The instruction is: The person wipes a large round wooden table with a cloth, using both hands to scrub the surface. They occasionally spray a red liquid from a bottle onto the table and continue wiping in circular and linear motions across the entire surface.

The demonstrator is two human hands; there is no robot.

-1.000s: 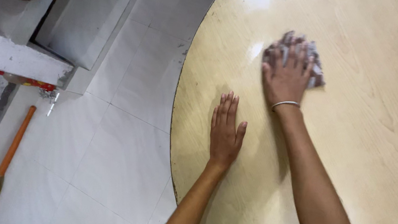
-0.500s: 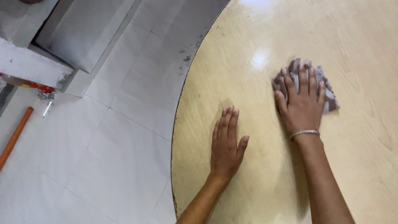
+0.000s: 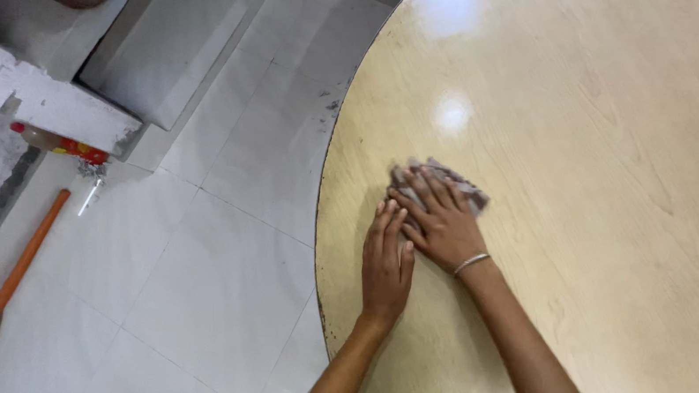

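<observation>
Head view: right hand (image 3: 444,226), fingers flat on crumpled grey cloth (image 3: 457,186), swept it back w/ wiping stroke to beside left hand (image 3: 387,263), palm-down, empty, on round pale wood surface (image 3: 602,165).

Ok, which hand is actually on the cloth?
The right hand, the one with the bracelet, presses the grey cloth; the left hand lies flat on the bare table.
</observation>
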